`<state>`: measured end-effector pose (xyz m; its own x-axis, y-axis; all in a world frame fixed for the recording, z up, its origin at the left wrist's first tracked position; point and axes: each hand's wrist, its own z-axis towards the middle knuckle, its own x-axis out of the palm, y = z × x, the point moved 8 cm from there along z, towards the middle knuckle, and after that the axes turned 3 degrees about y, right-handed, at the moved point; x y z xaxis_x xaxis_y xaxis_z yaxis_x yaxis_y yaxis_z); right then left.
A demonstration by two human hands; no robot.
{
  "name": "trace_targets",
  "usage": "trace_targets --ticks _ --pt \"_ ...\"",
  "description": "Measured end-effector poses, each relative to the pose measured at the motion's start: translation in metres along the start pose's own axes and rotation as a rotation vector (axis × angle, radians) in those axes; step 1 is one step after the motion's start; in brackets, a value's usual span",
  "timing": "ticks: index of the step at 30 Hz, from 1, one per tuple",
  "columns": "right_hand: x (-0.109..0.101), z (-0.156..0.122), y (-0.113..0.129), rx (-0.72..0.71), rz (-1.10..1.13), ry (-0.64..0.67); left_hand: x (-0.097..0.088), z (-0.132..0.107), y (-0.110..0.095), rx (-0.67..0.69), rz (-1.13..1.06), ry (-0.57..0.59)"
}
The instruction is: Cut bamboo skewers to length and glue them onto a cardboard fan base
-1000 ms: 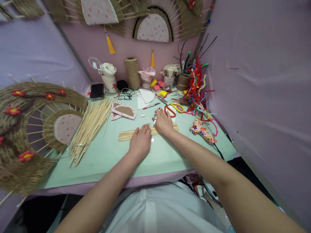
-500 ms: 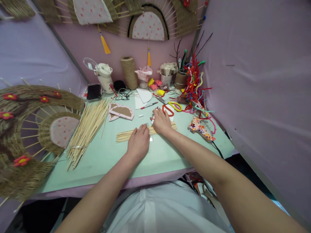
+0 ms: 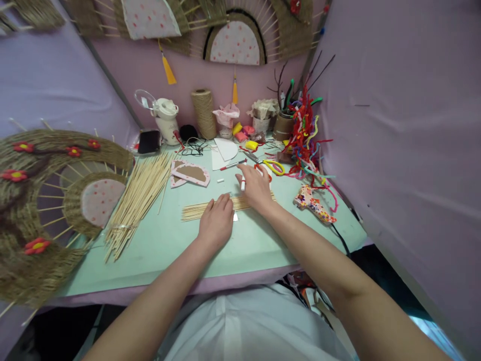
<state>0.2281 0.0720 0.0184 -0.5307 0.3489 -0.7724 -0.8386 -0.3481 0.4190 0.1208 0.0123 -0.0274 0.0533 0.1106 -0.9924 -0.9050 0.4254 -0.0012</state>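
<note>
A row of thin wooden sticks (image 3: 191, 211) lies side by side across the middle of the table. My left hand (image 3: 217, 218) rests flat on these sticks, its fingers stretched forward. Something small and white peeks out by its fingers' right side. Just above the sticks' right part, my right hand (image 3: 256, 188) is closed on a white marker (image 3: 243, 184) with a bit of red on it. A small white cap-like piece (image 3: 220, 180) lies between the hands and the pen (image 3: 233, 164). Scissors with yellow handles (image 3: 273, 167) are beyond my right hand, beside red handles partly hidden by it.
A large bundle of sticks (image 3: 137, 200) lies to the left, near a woven panel (image 3: 71, 195). Dotted cardboard pieces (image 3: 191, 173) sit behind. A flowered glue gun (image 3: 313, 204) with a cord is at right. Twine (image 3: 204, 114), a white bottle (image 3: 166, 120) and pipe cleaners (image 3: 303, 125) line the back.
My right hand has lifted and turned slightly with the marker, which now shows more. My left hand stays on the sticks. The whole view has shifted slightly.
</note>
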Motion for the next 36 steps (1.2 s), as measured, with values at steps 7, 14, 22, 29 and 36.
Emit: trace_targets --ticks 7,14,22,29,36 --pt "-0.007 -0.030 -0.014 0.268 0.609 0.057 -0.001 -0.001 0.000 -0.009 -0.030 0.009" --pt "0.004 -0.042 -0.020 0.292 0.598 0.056 -0.001 -0.001 0.000 -0.005 -0.046 -0.001" --pt "0.009 -0.044 -0.020 0.304 0.609 0.090 0.000 -0.001 0.000 -0.006 -0.045 -0.007" --pt "0.010 -0.043 -0.019 0.281 0.604 0.093 -0.002 -0.002 0.000 -0.005 -0.044 -0.013" --pt "0.011 -0.043 -0.019 0.275 0.585 0.091 -0.001 -0.002 0.000 -0.002 -0.045 -0.011"
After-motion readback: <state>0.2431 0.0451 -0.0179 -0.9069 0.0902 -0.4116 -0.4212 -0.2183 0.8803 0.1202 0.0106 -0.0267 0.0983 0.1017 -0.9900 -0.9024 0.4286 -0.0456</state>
